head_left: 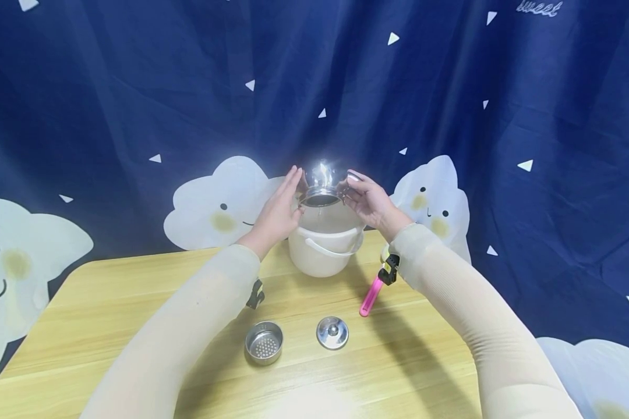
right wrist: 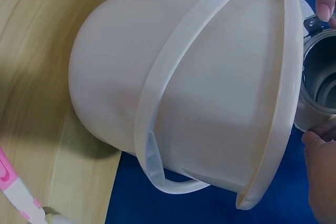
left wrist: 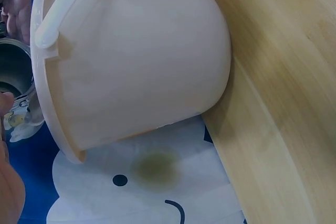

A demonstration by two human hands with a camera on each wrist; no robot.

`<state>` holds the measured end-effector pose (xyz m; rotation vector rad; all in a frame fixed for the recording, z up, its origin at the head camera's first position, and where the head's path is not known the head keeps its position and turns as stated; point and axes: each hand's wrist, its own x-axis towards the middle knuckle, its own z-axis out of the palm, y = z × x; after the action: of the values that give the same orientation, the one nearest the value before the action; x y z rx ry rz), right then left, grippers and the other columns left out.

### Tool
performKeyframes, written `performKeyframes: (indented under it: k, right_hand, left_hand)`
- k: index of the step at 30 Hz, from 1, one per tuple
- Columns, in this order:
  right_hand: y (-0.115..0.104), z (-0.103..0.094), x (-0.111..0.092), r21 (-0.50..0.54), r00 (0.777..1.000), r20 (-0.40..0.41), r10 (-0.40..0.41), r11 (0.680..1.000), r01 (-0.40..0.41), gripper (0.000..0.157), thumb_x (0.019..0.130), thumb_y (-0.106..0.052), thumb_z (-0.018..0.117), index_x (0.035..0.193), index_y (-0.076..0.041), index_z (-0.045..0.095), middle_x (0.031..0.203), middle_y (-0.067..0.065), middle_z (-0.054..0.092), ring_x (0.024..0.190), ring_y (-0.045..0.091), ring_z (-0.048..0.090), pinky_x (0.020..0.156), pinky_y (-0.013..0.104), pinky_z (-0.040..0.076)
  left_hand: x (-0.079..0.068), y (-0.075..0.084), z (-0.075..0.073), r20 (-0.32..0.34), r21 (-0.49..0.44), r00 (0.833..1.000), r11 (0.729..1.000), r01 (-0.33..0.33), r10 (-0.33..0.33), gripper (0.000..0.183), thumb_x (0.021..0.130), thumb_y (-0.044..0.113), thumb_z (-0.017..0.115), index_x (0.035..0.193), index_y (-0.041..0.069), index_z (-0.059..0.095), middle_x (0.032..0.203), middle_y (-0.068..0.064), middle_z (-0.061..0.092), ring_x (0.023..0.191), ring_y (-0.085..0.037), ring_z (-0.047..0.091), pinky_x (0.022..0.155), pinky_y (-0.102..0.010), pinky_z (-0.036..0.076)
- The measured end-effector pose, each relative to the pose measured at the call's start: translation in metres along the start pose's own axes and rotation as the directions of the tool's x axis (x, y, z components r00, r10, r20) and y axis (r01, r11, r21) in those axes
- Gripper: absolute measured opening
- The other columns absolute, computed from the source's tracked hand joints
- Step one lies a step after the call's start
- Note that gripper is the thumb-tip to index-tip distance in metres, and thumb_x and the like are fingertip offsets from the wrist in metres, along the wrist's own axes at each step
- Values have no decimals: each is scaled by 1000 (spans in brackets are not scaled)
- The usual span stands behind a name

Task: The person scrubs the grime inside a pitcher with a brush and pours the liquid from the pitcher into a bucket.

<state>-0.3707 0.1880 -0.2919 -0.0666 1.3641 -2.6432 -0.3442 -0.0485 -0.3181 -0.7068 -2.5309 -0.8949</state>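
A shiny stainless steel pot [head_left: 322, 173] is tipped mouth-down over a white bucket [head_left: 318, 262] with a handle. My left hand [head_left: 276, 212] holds the pot's left side, its fingers running up along the metal and the thumb near the rim. On the other side, my right hand [head_left: 371, 202] grips the pot with curled fingers. The pot's open mouth [right wrist: 326, 72] shows in the right wrist view, just beyond the bucket's rim. A faint streak hangs below the mouth in the head view.
A perforated metal strainer cup [head_left: 264, 343] and a small knobbed lid [head_left: 332, 333] lie on the wooden table [head_left: 136, 302] nearer me. Right of the bucket is a pink-handled tool [head_left: 370, 298], partly hidden by my right wrist gear. A blue curtain [head_left: 314, 75] hangs behind the table.
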Motion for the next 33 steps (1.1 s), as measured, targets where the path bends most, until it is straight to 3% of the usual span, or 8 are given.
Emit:
performKeyframes:
  k: [6, 13, 17, 18, 21, 33]
  right_hand:
    - [0, 0, 0, -15, 1000, 5, -9, 1000, 9, 23, 103, 0, 48, 120, -14, 54, 86, 4, 71, 86, 18, 69, 101, 33, 50]
    - [0, 0, 0, -12, 1000, 5, -19, 1000, 19, 24, 103, 0, 48, 122, -13, 53, 86, 5, 70, 87, 18, 69, 117, 38, 35]
    - [0, 0, 0, -15, 1000, 9, -27, 1000, 28, 24, 103, 0, 47, 122, -13, 52, 87, 5, 69, 87, 18, 68, 117, 39, 34]
    - [-1, 0, 0, -15, 1000, 10, -29, 999, 30, 24, 103, 1, 47, 122, -13, 52, 87, 5, 69, 87, 18, 68, 114, 39, 39]
    - [0, 0, 1, -20, 999, 13, -34, 999, 34, 30, 103, 1, 47, 131, -11, 48, 88, 6, 68, 88, 19, 68, 113, 39, 40]
    - [1, 2, -1, -52, 999, 11, -44, 998, 44, 36, 103, 0, 48, 138, -10, 45, 90, 5, 68, 93, 19, 66, 116, 39, 36]
  left_hand:
    - [-1, 2, -1, -3, 5, 1000, 1000, -9, 9, 89, 91, -1, 65, 162, 15, 13, 168, -1, 7, 146, -34, 31, 118, -46, 31]
    - [-1, 2, -1, -4, 2, 1000, 1000, -5, 5, 90, 91, -1, 65, 162, 17, 12, 168, 5, 3, 146, -33, 32, 118, -46, 31]
    - [-1, 3, -1, -6, 5, 1000, 1000, -9, 9, 89, 91, -1, 65, 162, 15, 13, 168, 4, 3, 146, -34, 32, 118, -45, 31]
    - [-1, 3, -1, -6, 7, 1000, 1000, -11, 11, 89, 92, 0, 65, 162, 15, 12, 168, 5, 3, 146, -34, 32, 118, -45, 31]
    - [-1, 3, -2, -3, 9, 1000, 1000, -8, 8, 91, 92, 0, 65, 162, 18, 10, 168, 6, 1, 146, -33, 31, 119, -45, 30]
    - [-2, 0, -2, -12, 8, 1000, 1000, -13, 13, 92, 92, -1, 66, 162, 18, 10, 167, 6, 1, 147, -33, 30, 118, -45, 30]
